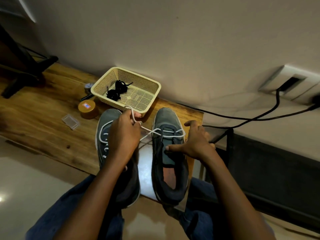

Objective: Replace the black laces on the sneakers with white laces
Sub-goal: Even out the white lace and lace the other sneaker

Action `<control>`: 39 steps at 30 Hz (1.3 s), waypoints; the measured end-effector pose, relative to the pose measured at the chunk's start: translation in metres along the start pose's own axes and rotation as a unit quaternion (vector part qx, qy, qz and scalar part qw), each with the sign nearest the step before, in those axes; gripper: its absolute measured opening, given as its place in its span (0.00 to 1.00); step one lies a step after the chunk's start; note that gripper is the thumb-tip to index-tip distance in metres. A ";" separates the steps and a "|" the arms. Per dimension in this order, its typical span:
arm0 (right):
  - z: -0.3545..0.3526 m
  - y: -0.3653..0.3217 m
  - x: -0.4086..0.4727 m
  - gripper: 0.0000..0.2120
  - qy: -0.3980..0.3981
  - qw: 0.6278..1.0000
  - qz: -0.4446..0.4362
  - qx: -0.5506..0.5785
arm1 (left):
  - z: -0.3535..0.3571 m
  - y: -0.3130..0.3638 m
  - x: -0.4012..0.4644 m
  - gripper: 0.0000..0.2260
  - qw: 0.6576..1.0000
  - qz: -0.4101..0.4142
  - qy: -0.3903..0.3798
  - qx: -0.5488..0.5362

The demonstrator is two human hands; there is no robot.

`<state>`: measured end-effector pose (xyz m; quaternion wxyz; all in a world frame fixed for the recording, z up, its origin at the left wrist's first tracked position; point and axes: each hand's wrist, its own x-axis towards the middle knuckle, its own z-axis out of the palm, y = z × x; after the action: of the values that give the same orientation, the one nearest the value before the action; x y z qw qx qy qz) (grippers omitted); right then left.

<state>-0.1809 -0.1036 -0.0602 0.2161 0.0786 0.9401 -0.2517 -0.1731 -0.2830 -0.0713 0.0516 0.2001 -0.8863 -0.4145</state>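
Step in hand: the right sneaker (168,153) has the white lace (166,135) through only its front eyelets; the lacing of this shoe looks barely begun.
Left hand (123,135): closed on the white lace, pinching a loop of it between thumb and fingers above the gap between the shoes.
Right hand (194,144): spread open, gripping nothing, fingers pressed along the shoe's outer edge and thumb laid on the tongue.
Doing it well: both lace ends probably need evening out before the next crossing; the steadying hand should hold the tongue flat so the eyelets stay exposed.
Left sneaker (110,144): white lacing shows along its upper, partly hidden by the wrist.
Black laces (116,90): bundled in the basket (154,87), just behind the shoes.
Materials: grey fabric uppers with dark collars; thin, round, limp cord; the basket is cream perforated plastic with a rolled rim.
Worktop (43,115): glossy grained wood, carrying a small brown jar (88,109) and a clear plastic case (70,121).
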 end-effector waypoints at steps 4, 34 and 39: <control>0.000 0.000 0.001 0.46 0.001 1.000 0.005 0.006 | -0.020 -0.008 0.007 0.13 0.984 -0.020 0.026 0.175; 0.005 -0.006 0.003 0.39 -0.010 0.999 -0.039 -0.004 | 0.013 0.001 -0.005 0.13 0.954 0.069 -0.129 0.260; 0.008 -0.003 0.005 0.34 -0.009 0.999 -0.040 0.005 | 0.017 0.004 0.001 0.13 0.983 0.029 -0.089 0.160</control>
<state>-0.1833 -0.1098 -0.0670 0.2137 0.0394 0.9393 -0.2657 -0.1791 -0.2692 -0.0794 -0.0478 0.1425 -0.9475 -0.2821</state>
